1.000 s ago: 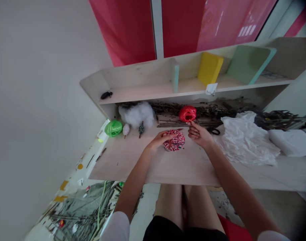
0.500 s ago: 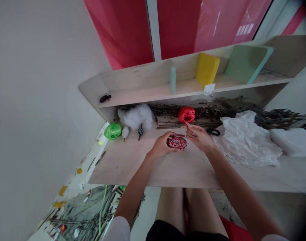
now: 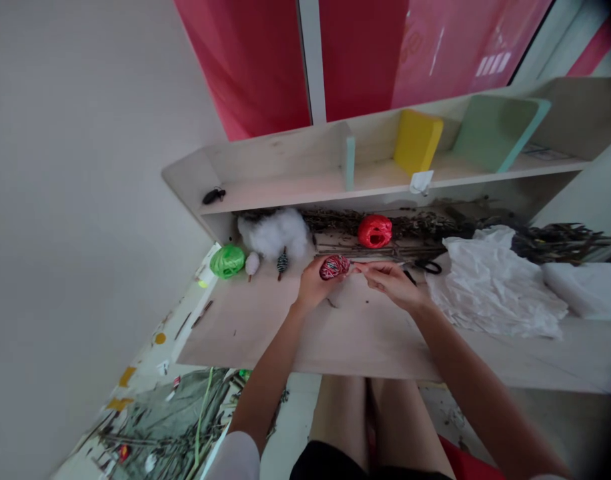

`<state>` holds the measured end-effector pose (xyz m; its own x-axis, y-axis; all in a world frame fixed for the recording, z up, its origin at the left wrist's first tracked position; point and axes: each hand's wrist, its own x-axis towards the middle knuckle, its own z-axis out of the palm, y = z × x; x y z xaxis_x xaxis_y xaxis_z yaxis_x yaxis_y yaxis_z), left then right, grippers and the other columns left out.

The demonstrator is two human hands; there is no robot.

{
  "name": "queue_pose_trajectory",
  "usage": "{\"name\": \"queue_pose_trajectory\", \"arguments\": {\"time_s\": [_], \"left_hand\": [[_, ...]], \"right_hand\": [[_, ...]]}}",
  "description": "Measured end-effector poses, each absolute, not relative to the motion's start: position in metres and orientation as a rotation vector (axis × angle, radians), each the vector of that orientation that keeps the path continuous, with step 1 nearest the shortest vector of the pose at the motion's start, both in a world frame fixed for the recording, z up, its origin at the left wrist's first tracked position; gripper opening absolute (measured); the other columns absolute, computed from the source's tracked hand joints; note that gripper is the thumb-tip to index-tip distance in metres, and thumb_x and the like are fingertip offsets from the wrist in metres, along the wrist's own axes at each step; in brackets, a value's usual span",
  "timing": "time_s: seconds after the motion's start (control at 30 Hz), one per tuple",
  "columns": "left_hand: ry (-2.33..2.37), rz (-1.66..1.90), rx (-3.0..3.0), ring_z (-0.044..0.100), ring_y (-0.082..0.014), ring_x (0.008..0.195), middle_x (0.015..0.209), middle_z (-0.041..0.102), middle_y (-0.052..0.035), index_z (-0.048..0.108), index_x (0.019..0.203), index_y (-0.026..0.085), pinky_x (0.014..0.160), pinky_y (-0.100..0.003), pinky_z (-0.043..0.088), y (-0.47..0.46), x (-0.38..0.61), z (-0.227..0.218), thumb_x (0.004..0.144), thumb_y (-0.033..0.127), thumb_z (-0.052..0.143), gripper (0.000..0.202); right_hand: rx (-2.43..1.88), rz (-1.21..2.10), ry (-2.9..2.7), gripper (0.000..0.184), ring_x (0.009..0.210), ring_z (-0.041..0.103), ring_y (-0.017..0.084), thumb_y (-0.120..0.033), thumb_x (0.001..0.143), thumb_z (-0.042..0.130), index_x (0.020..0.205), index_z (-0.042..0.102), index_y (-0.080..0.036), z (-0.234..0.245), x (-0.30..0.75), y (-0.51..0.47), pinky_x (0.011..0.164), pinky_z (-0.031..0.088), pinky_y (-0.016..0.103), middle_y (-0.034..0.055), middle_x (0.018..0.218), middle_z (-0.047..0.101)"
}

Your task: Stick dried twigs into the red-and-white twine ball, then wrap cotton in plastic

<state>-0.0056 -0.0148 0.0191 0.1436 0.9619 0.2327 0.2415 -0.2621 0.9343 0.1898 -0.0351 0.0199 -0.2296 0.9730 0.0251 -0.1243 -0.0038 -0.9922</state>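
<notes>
"With twelve o'clock at the back of the counter (image 3: 265, 333), what's in the left grip?"

"One wound ball (image 3: 334, 267), red, white and dark. The left hand (image 3: 313, 285) is curled round it, opened only to its width. Whether the ball rests on the counter, I can't tell."

"The right?"

"The right hand (image 3: 388, 281) is at the ball's three o'clock, thumb and fingertips pinched together by its end. I can't make out anything between them."

"And outward from the ball?"

"One red ball (image 3: 375, 231) between one and two. One pair of scissors (image 3: 430, 267) at three, partly hidden by the right hand."

"Toward nine?"

"Two small bundles: one dark bundle (image 3: 282, 261), then one white bundle (image 3: 252, 264). Past them, one green ball (image 3: 227, 261). One heap of fluff (image 3: 275, 232) at ten."

"Far out at three?"

"One crumpled paper (image 3: 495, 287), then one white block (image 3: 585, 290). Twigs (image 3: 415, 225), too many to count, run along the back."

"On the shelf (image 3: 280, 183)?"

"One yellow panel (image 3: 418, 140) at one, one small black thing (image 3: 214, 195) at ten."
</notes>
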Motion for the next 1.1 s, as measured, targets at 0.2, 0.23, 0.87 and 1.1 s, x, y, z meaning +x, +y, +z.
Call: {"name": "queue_pose_trajectory", "arguments": {"time_s": [0.2, 0.23, 0.87, 1.1], "left_hand": [[1.084, 1.201, 1.157, 0.066, -0.02, 0.092, 0.099, 0.072, -0.0076, 0.07, 0.099, 0.016, 0.091, -0.033, 0.049, -0.009, -0.006, 0.017, 0.062, 0.039, 0.081, 0.045], [1.063, 1.209, 1.087, 0.067, -0.0202, 0.092, 0.1, 0.072, -0.0081, 0.07, 0.099, 0.015, 0.091, -0.034, 0.049, -0.008, -0.006, 0.018, 0.062, 0.039, 0.081, 0.045], [0.95, 1.351, 0.612, 0.065, -0.0161, 0.107, 0.123, 0.066, -0.0026, 0.065, 0.116, 0.028, 0.084, -0.026, 0.055, 0.007, -0.016, 0.015, 0.082, 0.039, 0.066, 0.035], [0.95, 1.312, 0.577, 0.066, -0.0163, 0.103, 0.121, 0.067, -0.0037, 0.062, 0.121, 0.027, 0.078, -0.024, 0.056, 0.005, -0.01, 0.016, 0.085, 0.038, 0.062, 0.037]], "right_hand": [[-1.024, 1.42, -1.293, 0.033, 0.047, 0.024, 0.006, -0.05, 0.068, 0.072, 0.074, 0.071, -0.017, 0.016, 0.19, -0.032, 0.045, 0.014, 0.024, -0.0046, 0.05, 0.041], [-1.024, 1.422, -1.296, 0.033, 0.047, 0.024, 0.006, -0.05, 0.067, 0.072, 0.074, 0.071, -0.017, 0.016, 0.189, -0.032, 0.045, 0.014, 0.024, -0.0041, 0.051, 0.044], [-1.067, 1.423, -1.631, 0.038, 0.055, 0.044, 0.011, -0.053, 0.07, 0.069, 0.078, 0.078, -0.018, 0.009, 0.175, -0.034, 0.048, 0.028, 0.023, 0.004, 0.066, 0.066], [-1.033, 1.388, -1.802, 0.035, 0.062, 0.052, 0.014, -0.051, 0.075, 0.066, 0.082, 0.079, -0.02, 0.004, 0.173, -0.034, 0.058, 0.041, 0.027, 0.0013, 0.069, 0.069]]}}
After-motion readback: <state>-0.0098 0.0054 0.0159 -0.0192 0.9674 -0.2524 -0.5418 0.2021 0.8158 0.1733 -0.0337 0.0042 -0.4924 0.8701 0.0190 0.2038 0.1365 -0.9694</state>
